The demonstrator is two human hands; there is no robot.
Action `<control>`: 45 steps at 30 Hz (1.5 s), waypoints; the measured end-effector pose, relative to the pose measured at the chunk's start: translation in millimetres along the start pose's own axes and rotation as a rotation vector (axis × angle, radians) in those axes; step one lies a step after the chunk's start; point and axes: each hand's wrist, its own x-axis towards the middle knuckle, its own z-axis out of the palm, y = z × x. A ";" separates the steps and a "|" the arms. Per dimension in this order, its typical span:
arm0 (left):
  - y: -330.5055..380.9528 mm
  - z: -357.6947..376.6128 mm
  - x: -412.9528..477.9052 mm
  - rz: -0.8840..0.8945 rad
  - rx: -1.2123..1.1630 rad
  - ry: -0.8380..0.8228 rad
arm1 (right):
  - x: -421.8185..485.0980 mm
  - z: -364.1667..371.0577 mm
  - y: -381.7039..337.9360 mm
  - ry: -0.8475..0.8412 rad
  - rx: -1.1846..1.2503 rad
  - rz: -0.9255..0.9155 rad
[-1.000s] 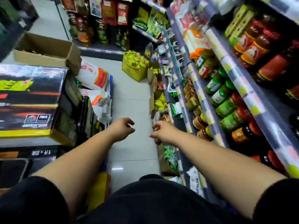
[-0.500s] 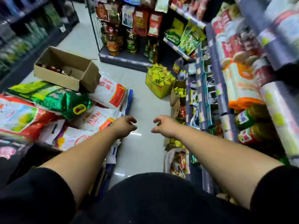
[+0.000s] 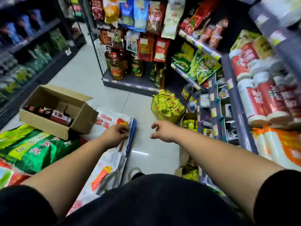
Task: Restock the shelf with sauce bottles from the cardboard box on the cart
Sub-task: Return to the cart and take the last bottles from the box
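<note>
An open cardboard box (image 3: 53, 111) is seen at left, resting on stacked sacks; dark sauce bottles (image 3: 48, 114) lie inside, their count obscured by the box wall. A yellow tub (image 3: 167, 106) on the floor is filled with yellow packets. The left hand (image 3: 116, 135), loosely curled, and the right hand (image 3: 163, 131), half open, are both empty. Shelf goods (image 3: 260, 95) at right are blurred.

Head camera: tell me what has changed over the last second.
The view swung left, from the jar shelf toward the cardboard box with sauce bottles lying inside. The left hand moved out over the white sacks. Nothing was picked up or released. Both hands stay empty, the right hand loosely open over the floor.
</note>
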 end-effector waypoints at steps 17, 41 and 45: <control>57.0 -112.7 246.8 -0.275 -0.117 0.231 | 311.9 -170.4 -55.1 -0.246 -0.219 -0.214; -77.7 -174.3 169.8 -0.877 -0.734 1.036 | 448.7 -28.3 -366.0 -0.784 -0.420 -0.754; -96.1 -171.4 168.7 -0.909 -0.812 1.095 | 469.5 3.3 -385.3 -0.812 -0.405 -0.686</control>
